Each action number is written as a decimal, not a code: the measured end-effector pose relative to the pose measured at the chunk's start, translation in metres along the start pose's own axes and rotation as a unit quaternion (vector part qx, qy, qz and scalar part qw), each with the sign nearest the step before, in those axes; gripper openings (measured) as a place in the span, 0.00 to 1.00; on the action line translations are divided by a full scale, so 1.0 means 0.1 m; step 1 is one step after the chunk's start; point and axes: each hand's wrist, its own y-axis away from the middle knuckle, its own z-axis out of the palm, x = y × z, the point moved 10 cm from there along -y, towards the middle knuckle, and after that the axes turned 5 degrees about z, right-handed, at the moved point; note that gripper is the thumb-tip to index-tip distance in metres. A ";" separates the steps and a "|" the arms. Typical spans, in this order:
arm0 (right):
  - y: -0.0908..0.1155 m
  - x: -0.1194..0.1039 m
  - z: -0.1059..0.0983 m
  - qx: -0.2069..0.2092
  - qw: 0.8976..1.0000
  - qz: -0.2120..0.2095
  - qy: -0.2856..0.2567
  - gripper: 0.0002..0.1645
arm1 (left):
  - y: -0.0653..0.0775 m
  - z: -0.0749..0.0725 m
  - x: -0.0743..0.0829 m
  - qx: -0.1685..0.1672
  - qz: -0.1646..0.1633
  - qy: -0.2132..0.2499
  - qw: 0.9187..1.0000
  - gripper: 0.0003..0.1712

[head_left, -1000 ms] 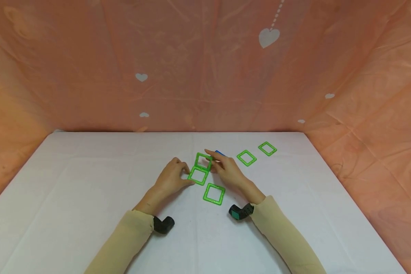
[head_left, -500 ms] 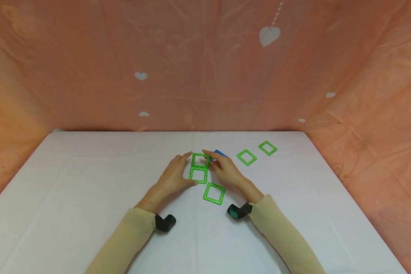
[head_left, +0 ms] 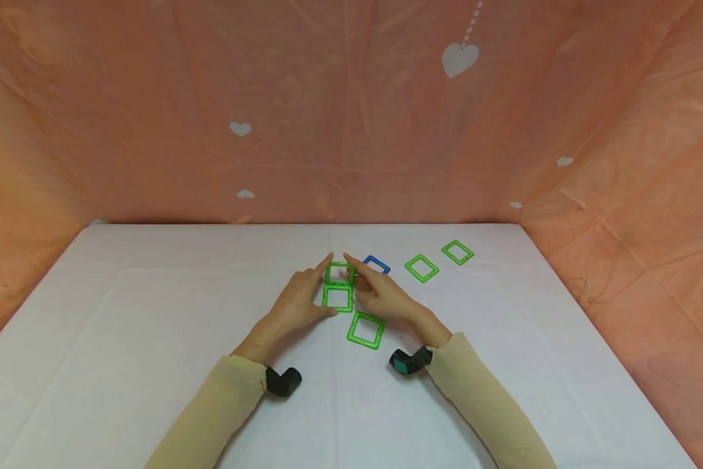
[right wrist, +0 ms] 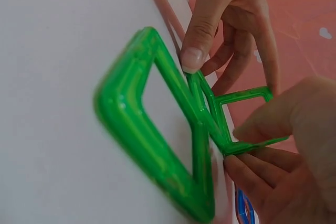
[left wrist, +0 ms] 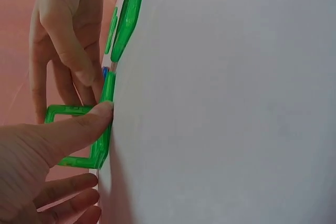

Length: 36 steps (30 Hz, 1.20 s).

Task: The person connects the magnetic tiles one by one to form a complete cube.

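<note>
Two green square magnetic tiles meet at one edge in the head view. One lies flat (head_left: 351,299); its partner, the upright tile (head_left: 339,264), rises at the far edge. My left hand (head_left: 289,303) holds the pair, thumb on the flat tile's near edge and index finger by the upright tile's left side. At the right side, my right hand (head_left: 389,298) pinches the upright tile (right wrist: 244,96) between thumb and fingers in the right wrist view. A loose green tile (head_left: 352,326) lies in front of my right hand.
A blue magnetic tile (head_left: 380,262) lies behind my right hand, partly hidden. Farther right on the white table (head_left: 152,326) are a green tile (head_left: 415,274) and a far green tile (head_left: 451,256). An orange cloth (head_left: 328,98) with white hearts hangs behind the table.
The joined pair has turned to sit straighter and shifted slightly left. My left index finger has moved up along the upright tile. More of the blue tile shows.
</note>
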 end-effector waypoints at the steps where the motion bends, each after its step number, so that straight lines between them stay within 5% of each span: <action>1: 0.01 0.01 -0.01 0.001 1.000 0.001 -0.004 0.45 | 0.00 0.01 0.00 0.000 0.002 0.003 1.000 0.59; 12: 0.21 0.05 -0.10 -0.006 0.999 0.029 -0.013 0.49 | -0.02 0.05 0.03 0.021 -0.007 0.021 1.000 0.60; 27: 0.44 0.03 -0.05 -0.012 0.999 0.028 0.011 0.40 | 0.02 0.04 0.00 0.016 -0.037 0.016 0.999 0.59; 36: 0.51 0.00 0.03 -0.010 0.997 0.017 0.072 0.40 | 0.01 0.04 0.01 0.005 -0.040 0.014 0.999 0.59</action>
